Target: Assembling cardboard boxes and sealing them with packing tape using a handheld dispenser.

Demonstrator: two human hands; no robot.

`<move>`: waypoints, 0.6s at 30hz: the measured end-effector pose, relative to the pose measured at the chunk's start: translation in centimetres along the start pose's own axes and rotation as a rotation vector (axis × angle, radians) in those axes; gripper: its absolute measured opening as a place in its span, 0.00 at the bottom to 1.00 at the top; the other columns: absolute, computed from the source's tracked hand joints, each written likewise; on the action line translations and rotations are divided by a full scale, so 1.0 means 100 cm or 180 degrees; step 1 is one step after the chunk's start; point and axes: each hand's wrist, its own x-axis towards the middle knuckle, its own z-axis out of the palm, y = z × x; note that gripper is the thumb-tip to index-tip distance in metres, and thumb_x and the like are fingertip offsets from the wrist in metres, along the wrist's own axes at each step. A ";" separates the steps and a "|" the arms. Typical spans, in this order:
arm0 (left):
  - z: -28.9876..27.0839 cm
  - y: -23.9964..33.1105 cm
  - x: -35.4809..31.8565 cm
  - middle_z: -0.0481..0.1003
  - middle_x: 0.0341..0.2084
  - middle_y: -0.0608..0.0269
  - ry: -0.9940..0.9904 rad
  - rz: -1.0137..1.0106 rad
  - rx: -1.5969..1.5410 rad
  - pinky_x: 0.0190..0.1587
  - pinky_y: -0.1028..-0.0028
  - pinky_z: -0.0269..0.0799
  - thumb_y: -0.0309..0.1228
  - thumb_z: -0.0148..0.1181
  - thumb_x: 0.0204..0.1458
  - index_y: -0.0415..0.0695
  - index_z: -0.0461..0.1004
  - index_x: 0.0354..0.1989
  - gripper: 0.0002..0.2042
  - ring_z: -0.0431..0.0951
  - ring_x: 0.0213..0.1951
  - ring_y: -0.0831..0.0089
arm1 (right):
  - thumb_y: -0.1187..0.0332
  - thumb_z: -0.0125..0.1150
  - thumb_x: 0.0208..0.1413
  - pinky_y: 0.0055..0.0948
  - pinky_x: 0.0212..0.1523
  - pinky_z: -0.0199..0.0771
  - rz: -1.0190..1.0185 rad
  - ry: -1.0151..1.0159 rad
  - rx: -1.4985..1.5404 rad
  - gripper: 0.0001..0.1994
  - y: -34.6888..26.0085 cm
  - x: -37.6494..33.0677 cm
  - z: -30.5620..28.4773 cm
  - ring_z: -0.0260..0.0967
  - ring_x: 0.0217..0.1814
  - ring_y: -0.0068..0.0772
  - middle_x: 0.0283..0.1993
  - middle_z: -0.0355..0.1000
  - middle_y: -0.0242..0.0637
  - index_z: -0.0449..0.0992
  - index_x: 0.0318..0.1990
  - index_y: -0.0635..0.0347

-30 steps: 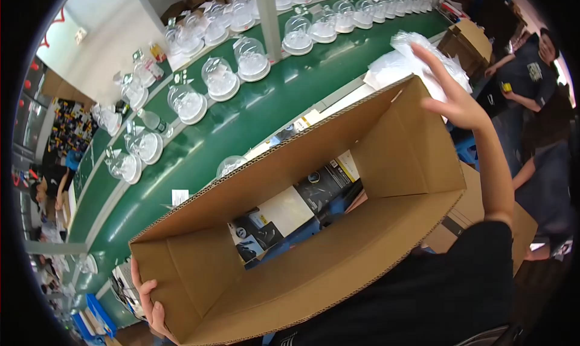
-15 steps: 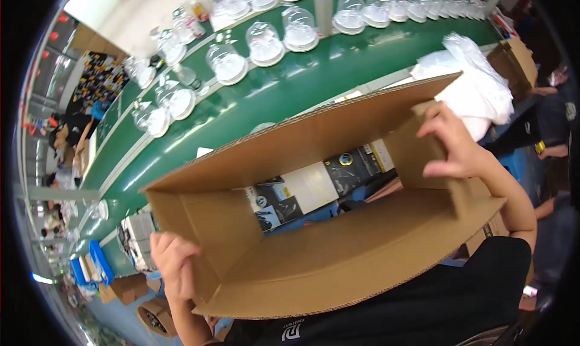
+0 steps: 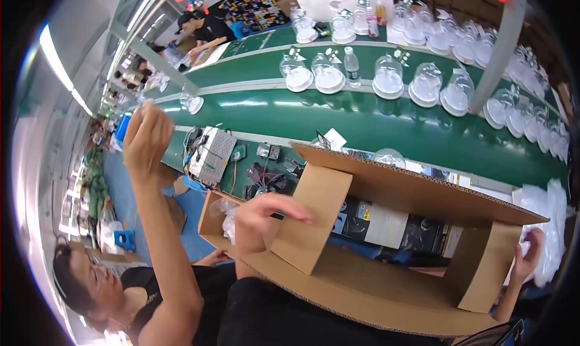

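Note:
A brown cardboard box (image 3: 386, 285) stands in front of me with its top open and its long flaps spread. Its left end flap (image 3: 311, 219) leans inward, and the right end flap (image 3: 492, 267) is tilted too. My left hand (image 3: 260, 219) is at the left flap, fingers stretched over its outer side. Beside the box's right end, my right hand (image 3: 528, 255) has its fingers apart; whether it touches the cardboard is unclear. Through the box, black and white printed packages (image 3: 386, 225) show below.
On my left, a co-worker raises one hand (image 3: 148, 137). Beyond the box runs a green conveyor (image 3: 260, 113) with clear-domed white units (image 3: 389, 80). A white device (image 3: 211, 155) and wired parts lie left of the box. Crumpled clear plastic (image 3: 547, 237) lies at the right.
My view has swung left, bringing the co-worker's raised arm into sight. The box now appears farther right. Its left end flap has folded inward, with my left hand against it.

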 end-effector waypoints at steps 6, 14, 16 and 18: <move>0.003 -0.007 0.075 0.69 0.35 0.64 0.0214 -0.0031 -0.6568 0.47 0.71 0.61 0.32 0.46 0.65 0.43 0.68 0.44 0.07 0.70 0.42 0.68 | 0.52 0.70 0.50 0.47 0.69 0.56 0.0422 -0.0085 0.0940 0.51 -0.028 0.079 0.020 0.56 0.71 0.47 0.73 0.52 0.47 0.43 0.75 0.54; -0.027 -0.025 0.194 0.69 0.34 0.68 -0.0093 -0.0441 -0.7693 0.51 0.76 0.62 0.32 0.47 0.62 0.48 0.72 0.34 0.07 0.68 0.48 0.71 | 0.85 0.58 0.45 0.28 0.59 0.67 0.1482 -0.0213 0.1820 0.21 0.044 0.062 -0.023 0.69 0.50 0.29 0.45 0.71 0.35 0.71 0.48 0.59; -0.023 -0.009 0.218 0.68 0.32 0.69 -0.0153 -0.0331 -0.8024 0.51 0.76 0.62 0.31 0.48 0.61 0.50 0.71 0.30 0.07 0.68 0.46 0.71 | 0.83 0.58 0.45 0.42 0.61 0.67 0.1378 -0.0102 0.2292 0.14 0.045 0.063 -0.012 0.70 0.45 0.36 0.43 0.72 0.37 0.70 0.40 0.58; -0.004 -0.007 0.227 0.68 0.31 0.70 -0.0249 -0.0316 -0.7840 0.52 0.76 0.63 0.31 0.49 0.61 0.51 0.71 0.29 0.08 0.68 0.46 0.71 | 0.80 0.60 0.44 0.50 0.59 0.65 0.0937 -0.0415 0.2644 0.12 0.075 0.059 -0.013 0.71 0.42 0.42 0.35 0.74 0.38 0.69 0.36 0.57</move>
